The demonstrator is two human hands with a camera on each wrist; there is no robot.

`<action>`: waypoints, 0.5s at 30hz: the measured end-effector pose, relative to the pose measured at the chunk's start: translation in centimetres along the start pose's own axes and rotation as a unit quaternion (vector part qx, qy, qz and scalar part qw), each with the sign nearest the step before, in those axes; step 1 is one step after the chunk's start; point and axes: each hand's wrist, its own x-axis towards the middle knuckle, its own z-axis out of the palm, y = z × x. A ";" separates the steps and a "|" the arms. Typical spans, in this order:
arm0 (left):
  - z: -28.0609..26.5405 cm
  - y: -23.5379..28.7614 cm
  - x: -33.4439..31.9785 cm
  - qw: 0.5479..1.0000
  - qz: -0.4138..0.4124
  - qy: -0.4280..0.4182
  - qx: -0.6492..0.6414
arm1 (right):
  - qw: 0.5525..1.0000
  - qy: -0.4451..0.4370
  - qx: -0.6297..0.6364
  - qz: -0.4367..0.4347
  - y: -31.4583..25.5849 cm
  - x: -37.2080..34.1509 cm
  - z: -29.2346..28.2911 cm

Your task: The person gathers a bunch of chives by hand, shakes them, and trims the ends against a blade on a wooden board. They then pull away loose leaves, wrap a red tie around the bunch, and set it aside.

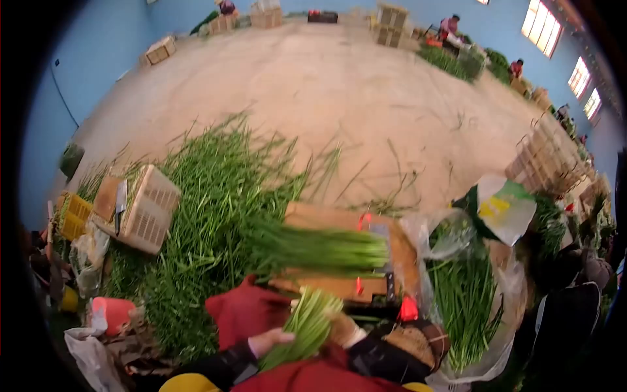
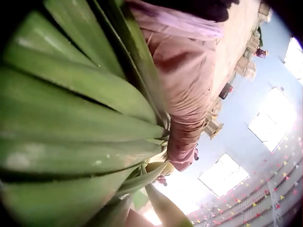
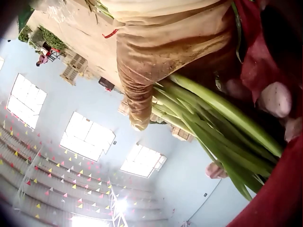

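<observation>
Low in front of the body, a bunch of long green stalks with pale ends (image 1: 312, 320) lies between both hands. My left hand (image 1: 269, 341) grips it from the left, and its flat leaves (image 2: 71, 113) fill much of the left wrist view. My right hand (image 1: 346, 331), in a stained pale glove (image 3: 165, 52), holds the bunch from the right; stalks (image 3: 213, 123) pass out beneath its thumb. The right fingers are mostly hidden. Just beyond, a larger, blurred bunch of greens (image 1: 320, 249) lies across a brown board (image 1: 320, 214).
Loose greens (image 1: 215, 189) are heaped on the floor at left, beside a plastic crate (image 1: 151, 209) with a knife (image 1: 121, 198) on it. At right, a clear plastic bag (image 1: 513, 320) holds more greens (image 1: 460, 300). A red tub (image 1: 112, 315) stands lower left. People work along the far walls.
</observation>
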 end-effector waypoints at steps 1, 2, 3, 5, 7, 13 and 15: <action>0.9 0.2 -0.1 1.000 0.006 0.002 -0.011 | 1.000 0.002 0.001 -0.016 0.0 0.4 -0.4; 0.4 -0.1 0.0 1.000 0.002 0.011 -0.013 | 1.000 0.018 0.006 -0.013 -0.1 0.6 0.0; 0.1 -0.5 0.0 1.000 -0.001 0.019 -0.015 | 0.999 0.035 0.009 -0.010 -0.1 0.5 0.4; 0.6 -0.4 -0.1 0.997 0.030 0.064 0.031 | 0.999 0.042 0.013 -0.017 -0.1 0.5 1.0; 0.8 0.0 -0.3 0.987 0.066 0.112 0.093 | 0.999 0.037 -0.019 -0.035 0.2 0.1 1.0; 0.2 2.3 -1.6 0.965 0.064 0.136 0.214 | 0.989 0.019 -0.132 -0.067 -0.2 -1.7 4.5; 4.3 3.2 -3.0 0.985 -0.008 0.173 0.014 | 0.996 0.011 -0.088 0.006 -0.3 -2.2 5.1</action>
